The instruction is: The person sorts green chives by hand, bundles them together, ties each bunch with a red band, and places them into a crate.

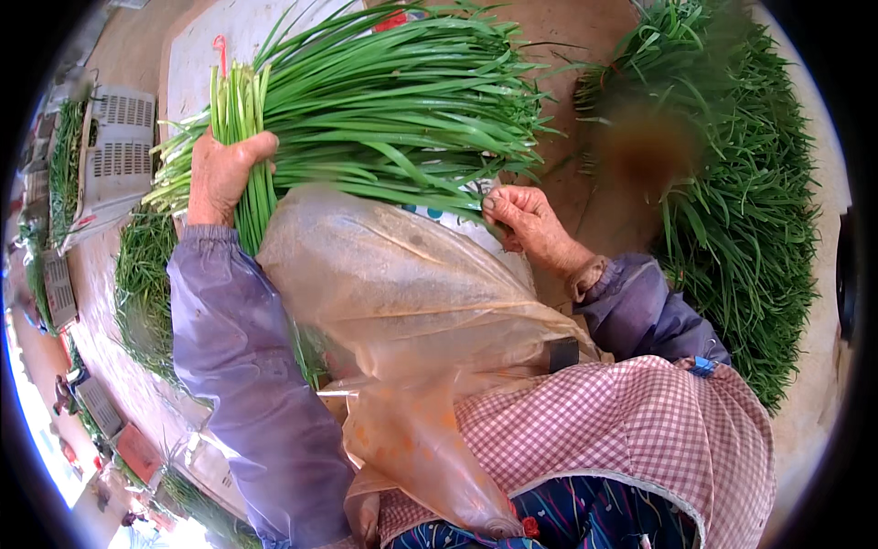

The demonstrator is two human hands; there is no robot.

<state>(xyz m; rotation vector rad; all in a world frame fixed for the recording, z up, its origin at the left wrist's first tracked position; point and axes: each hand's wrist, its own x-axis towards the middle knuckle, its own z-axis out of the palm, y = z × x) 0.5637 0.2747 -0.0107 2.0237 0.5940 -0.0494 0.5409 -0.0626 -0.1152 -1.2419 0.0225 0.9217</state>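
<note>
My left hand [230, 168] is wrapped around a bunch of garlic chives [239, 103], its pale stem ends pointing up past the thumb. Beside it, a broad spread of garlic chives [405, 96] lies sideways, with whitish stem ends at the left and green leaf tips at the right. My right hand [531, 219] is at the lower right edge of this spread, thumb and forefinger pinched together on a leaf tip. A cloudy plastic sheet [405, 274] covers my lap below the leaves. A red tie [219, 51] shows behind the upright stem ends.
A large heap of garlic chives [741, 226] stands on the floor at my right, partly blurred by a brown smear. Another green pile [144, 295] lies beyond my left arm. White slotted crates [120, 147] line the far left. A white board [192, 75] is behind the leaves.
</note>
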